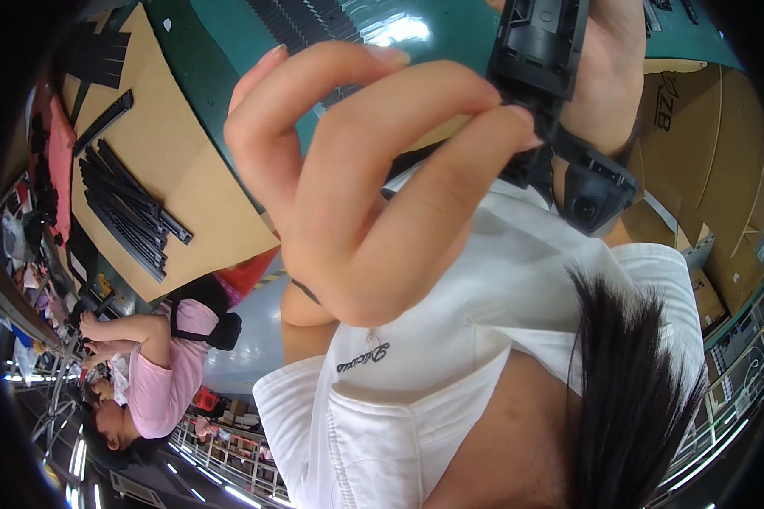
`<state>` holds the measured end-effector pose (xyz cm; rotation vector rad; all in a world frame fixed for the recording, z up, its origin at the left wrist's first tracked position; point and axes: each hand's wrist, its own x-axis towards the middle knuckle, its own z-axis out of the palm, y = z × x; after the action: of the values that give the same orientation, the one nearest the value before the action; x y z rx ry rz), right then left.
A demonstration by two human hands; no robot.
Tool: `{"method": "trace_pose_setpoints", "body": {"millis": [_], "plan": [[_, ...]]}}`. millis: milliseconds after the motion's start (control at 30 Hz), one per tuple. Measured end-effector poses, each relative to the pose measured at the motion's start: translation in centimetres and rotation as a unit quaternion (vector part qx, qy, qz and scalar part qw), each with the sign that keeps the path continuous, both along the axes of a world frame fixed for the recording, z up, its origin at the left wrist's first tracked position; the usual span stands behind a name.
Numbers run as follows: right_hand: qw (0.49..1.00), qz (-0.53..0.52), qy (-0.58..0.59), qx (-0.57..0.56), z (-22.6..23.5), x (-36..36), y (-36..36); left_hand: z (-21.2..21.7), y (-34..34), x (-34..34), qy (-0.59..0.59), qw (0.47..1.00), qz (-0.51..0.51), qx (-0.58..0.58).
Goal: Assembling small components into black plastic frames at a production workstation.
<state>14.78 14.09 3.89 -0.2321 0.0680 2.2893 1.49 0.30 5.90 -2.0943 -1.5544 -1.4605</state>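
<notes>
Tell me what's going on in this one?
The person holds a black plastic part in their right hand, while their left hand has its fingertips at the part's lower portion. Off to the left, slim black strips lie on brown cardboard. Another person in pink is farther back.

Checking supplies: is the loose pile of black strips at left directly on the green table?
No, the black strips lie on a brown cardboard sheet.
</notes>
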Motion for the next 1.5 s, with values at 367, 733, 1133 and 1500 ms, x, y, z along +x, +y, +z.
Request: {"method": "trace_pose_setpoints", "body": {"millis": [367, 733, 1133, 1500], "plan": [[0.998, 0.014, 0.04, -0.042, 0.6, -0.5, -0.1, 0.1, -0.8, -0.1, -0.049, 0.998, -0.034, -0.019], [0.996, -0.051, -0.067, 0.027, -2.0, 1.7, 0.6, -9.1, -1.4, -1.2, -0.089, 0.961, 0.129, -0.228], [0.989, -0.071, -0.123, 0.034, -3.1, 2.0, 0.0, -9.8, -0.8, -0.3, -0.018, 0.96, 0.154, -0.232], [0.998, -0.025, -0.018, -0.048, -1.7, 1.4, -0.1, -0.6, -1.5, -0.7, -0.13, 0.975, -0.006, -0.181]]}}
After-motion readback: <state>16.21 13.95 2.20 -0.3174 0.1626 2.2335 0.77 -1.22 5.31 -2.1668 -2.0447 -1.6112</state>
